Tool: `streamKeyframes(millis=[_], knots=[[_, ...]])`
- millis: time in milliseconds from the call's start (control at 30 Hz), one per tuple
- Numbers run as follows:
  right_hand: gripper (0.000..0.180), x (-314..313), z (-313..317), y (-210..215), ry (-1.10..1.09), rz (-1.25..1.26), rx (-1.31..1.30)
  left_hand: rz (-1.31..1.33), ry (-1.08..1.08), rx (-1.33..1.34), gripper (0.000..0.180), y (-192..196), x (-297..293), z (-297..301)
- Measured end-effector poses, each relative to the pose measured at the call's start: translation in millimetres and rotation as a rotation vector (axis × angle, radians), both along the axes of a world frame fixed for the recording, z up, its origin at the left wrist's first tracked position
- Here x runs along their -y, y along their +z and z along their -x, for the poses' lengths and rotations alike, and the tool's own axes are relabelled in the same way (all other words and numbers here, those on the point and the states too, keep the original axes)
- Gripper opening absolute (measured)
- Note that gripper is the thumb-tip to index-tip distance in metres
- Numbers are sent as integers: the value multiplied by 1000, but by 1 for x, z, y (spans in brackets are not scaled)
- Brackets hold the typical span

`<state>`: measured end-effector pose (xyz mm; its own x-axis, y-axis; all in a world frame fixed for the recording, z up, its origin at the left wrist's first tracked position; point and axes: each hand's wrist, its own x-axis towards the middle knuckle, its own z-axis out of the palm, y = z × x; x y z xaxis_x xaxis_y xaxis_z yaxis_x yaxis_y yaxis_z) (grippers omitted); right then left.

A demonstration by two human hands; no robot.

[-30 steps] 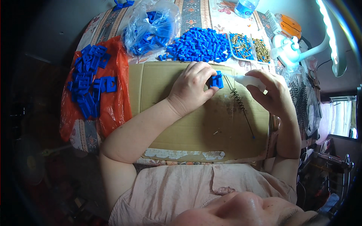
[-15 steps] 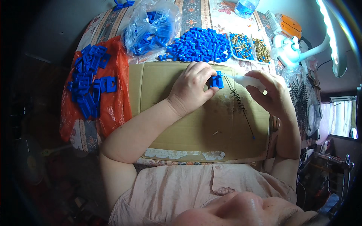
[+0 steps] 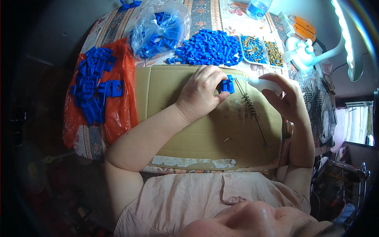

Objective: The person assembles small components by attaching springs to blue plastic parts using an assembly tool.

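Observation:
My left hand (image 3: pixel 203 89) is closed on a small blue plastic part (image 3: pixel 227 86), pinched between thumb and fingers near the far edge of the cardboard. A short round stub shows at that part's top. To its right, my right hand (image 3: pixel 286 93) grips a white squeeze bottle (image 3: pixel 266 84) lying sideways, its thin pale nozzle pointing left. The nozzle tip stands a little apart from the blue part. Between the hands, a thin dark coiled wire spring (image 3: pixel 249 104) with long straight ends lies on the cardboard (image 3: pixel 189 138).
Behind the cardboard sit a heap of blue caps (image 3: pixel 209 47), a clear bag of blue parts (image 3: pixel 160 37) and a tray of brass and blue pieces (image 3: pixel 254 51). Blue brackets (image 3: pixel 90 81) lie on a red bag (image 3: pixel 124 91) at left. A white lamp (image 3: pixel 302 53) stands at right.
My right hand has drawn the bottle slightly right, so its nozzle has come away from the blue part. My left hand stays in place.

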<state>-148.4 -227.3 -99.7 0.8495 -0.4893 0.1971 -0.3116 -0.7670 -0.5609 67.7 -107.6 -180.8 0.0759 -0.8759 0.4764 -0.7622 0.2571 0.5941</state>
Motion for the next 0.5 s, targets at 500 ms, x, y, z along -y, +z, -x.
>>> streamKeyframes(millis=[500], knots=[[28,4,6,-5,-52,-315,71,-12,13,8,35,-3,0,0]])
